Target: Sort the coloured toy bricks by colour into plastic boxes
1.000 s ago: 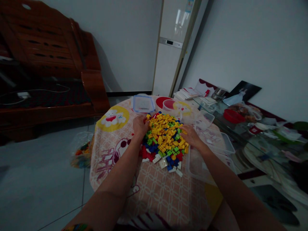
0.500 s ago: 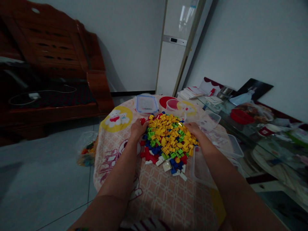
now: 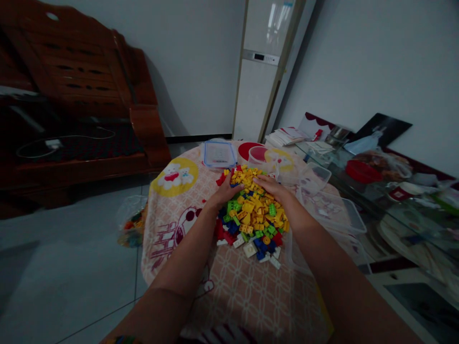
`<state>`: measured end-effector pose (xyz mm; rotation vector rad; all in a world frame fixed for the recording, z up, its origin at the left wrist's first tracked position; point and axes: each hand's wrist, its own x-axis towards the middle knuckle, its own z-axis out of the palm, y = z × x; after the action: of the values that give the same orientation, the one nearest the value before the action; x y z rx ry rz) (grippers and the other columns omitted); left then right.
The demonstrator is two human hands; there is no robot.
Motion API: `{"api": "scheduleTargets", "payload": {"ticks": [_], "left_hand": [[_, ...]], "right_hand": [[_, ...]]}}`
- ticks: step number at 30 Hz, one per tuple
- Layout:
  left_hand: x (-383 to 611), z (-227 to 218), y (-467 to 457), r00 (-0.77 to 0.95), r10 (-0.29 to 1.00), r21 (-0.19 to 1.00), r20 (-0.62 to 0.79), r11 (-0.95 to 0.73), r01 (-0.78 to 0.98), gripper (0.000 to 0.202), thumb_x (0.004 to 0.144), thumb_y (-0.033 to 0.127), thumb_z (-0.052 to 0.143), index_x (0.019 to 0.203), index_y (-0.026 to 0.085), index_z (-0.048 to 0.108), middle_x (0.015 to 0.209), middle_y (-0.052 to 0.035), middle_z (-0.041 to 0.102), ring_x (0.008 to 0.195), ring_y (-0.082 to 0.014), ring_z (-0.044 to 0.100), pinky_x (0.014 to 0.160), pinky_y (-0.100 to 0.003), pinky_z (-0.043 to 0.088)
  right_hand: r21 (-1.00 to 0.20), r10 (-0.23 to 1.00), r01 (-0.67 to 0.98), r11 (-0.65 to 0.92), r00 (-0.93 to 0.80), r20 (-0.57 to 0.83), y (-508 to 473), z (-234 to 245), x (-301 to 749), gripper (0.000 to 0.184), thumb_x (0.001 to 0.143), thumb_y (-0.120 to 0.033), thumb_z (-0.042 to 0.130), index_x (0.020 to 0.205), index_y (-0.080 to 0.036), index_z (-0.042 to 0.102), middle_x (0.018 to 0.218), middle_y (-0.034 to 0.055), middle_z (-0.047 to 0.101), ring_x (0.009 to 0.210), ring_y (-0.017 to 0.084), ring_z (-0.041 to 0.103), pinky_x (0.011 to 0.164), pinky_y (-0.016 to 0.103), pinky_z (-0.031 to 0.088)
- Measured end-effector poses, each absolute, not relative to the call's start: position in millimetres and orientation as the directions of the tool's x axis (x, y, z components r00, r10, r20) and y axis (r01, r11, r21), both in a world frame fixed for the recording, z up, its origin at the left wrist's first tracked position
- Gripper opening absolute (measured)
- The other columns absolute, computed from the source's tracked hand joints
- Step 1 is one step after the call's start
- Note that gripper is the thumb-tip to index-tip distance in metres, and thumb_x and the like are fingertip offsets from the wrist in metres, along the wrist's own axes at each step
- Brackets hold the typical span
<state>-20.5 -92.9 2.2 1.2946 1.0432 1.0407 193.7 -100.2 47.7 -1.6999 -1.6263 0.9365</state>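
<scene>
A heap of toy building bricks (image 3: 255, 208), mostly yellow with green, blue, red and white ones, lies on the patterned tablecloth (image 3: 247, 296). My left hand (image 3: 226, 192) rests against the heap's left flank, fingers stretched out and apart over the bricks. On the opposite side my right hand (image 3: 269, 186) lies on the yellow bricks with its fingers extended toward the middle. Both palms face inward, and some fingertips are hidden among the pieces. Neither hand visibly grips a brick.
Behind the heap are a blue-rimmed clear box (image 3: 219, 154) and a round clear tub (image 3: 257, 155). Clear plastic containers (image 3: 353, 216) line the right side. A glass table (image 3: 333, 165) with papers and a red bowl (image 3: 363, 171) stands beyond. A bag of coloured pieces (image 3: 132, 227) hangs at left.
Both hands have moved inward from the heap's sides, closer together. The yellow bricks between them are pushed toward the middle, and the heap has become narrower at the back.
</scene>
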Motion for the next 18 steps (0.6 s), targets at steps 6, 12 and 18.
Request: {"api": "scheduleTargets", "payload": {"ticks": [6, 12, 18], "left_hand": [[-19.0, 13.0, -99.3, 0.32, 0.944, 0.993, 0.083, -0.05, -0.112, 0.085, 0.081, 0.046, 0.074, 0.156, 0.02, 0.043, 0.088, -0.0036, 0.075, 0.078, -0.0209, 0.071, 0.072, -0.033, 0.058], [-35.4, 11.7, -85.8, 0.162, 0.962, 0.975, 0.22, -0.218, -0.029, 0.051, 0.075, 0.047, 0.076, 0.114, 0.015, 0.075, 0.088, -0.0036, 0.077, 0.077, -0.0182, 0.069, 0.07, -0.027, 0.055], [-47.3, -1.0, -77.0, -0.012, 0.986, 0.986, 0.169, -0.169, 0.016, 0.038, 0.074, 0.043, 0.069, 0.099, 0.015, 0.077, 0.085, -0.0066, 0.078, 0.074, -0.0201, 0.071, 0.065, -0.027, 0.054]], "right_hand": [[-0.861, 0.993, 0.508, 0.032, -0.116, -0.032, -114.5, 78.3, 185.8, 0.056, 0.091, -0.046, 0.065, 0.142, -0.021, 0.062, 0.149, 0.0096, 0.061, 0.134, 0.025, 0.059, 0.115, 0.043, 0.044], [-0.563, 0.957, 0.775, 0.286, -0.253, 0.138, -163.8, 93.2, 192.0, 0.045, 0.091, -0.031, 0.064, 0.135, -0.02, 0.068, 0.133, 0.0126, 0.071, 0.115, 0.027, 0.069, 0.106, 0.047, 0.051], [-0.188, 0.779, 0.757, 0.626, -0.62, 0.099, -260.3, 65.8, 173.1, 0.059, 0.085, -0.021, 0.067, 0.143, -0.018, 0.059, 0.16, 0.0211, 0.045, 0.148, 0.036, 0.041, 0.121, 0.061, 0.029]]}}
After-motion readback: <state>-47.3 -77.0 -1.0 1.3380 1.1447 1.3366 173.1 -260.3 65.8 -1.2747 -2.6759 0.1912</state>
